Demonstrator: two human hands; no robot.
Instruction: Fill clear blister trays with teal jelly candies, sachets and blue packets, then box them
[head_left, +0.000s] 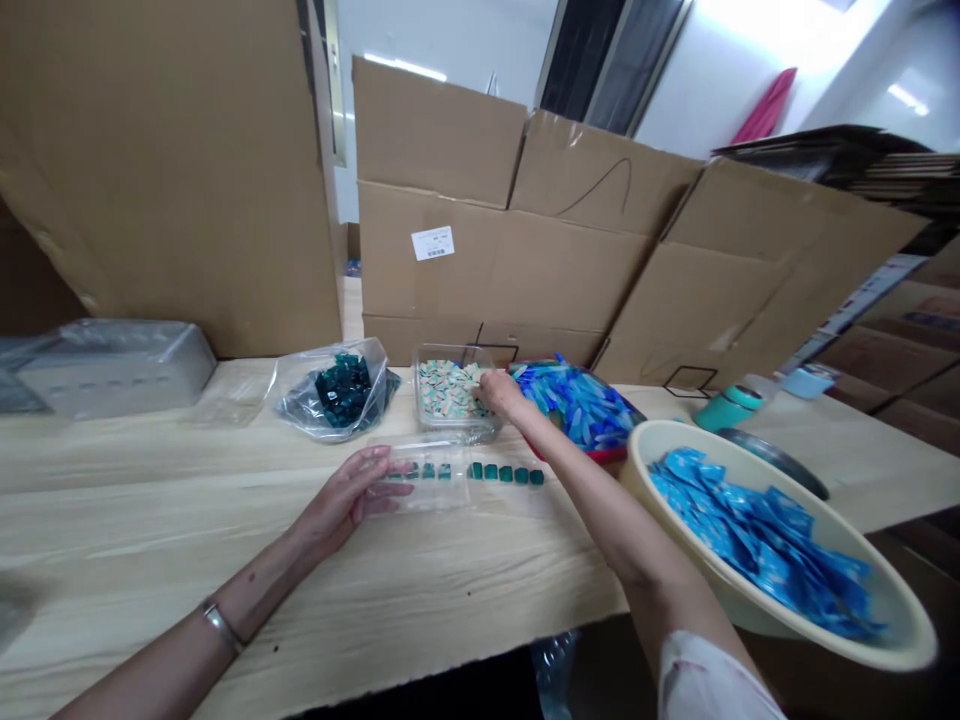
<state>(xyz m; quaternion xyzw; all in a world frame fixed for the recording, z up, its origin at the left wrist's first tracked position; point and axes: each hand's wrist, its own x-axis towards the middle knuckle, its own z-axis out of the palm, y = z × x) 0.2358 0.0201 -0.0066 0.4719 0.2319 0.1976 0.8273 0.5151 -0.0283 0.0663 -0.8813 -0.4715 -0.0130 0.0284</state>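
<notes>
- Right hand (501, 393): reaches toward the far edge of the tabletop (187, 520), fingertips down among the cream-and-teal mosaic pieces (446, 390) in a clear plastic tub (450, 425). The fingers hide any piece, so a grasp cannot be told.
- Left hand (349, 495): relaxed and unclenched, fingers extended across a clear plastic tray (435, 480), nearer the viewer than the tub, gripping nothing visible.
- Row of small teal square tiles (504, 474): lies mid-table, just beyond the left fingertips, partly inside the tray's outline and continuing past its right end.
- Handling (judgement): tiles this small favour a fingertip pinch, with the flat left hand steadying the tray so the even gaps hold.
- Far edge, left of the tub: a plastic bag of dark teal glass tiles (343, 390).
- Far edge, right of the tub: a red tray (577, 455) heaped with blue strips (577, 405).
- Right edge: a cream basin (660, 450) of blue packets (765, 540), overhanging the near corner.
</notes>
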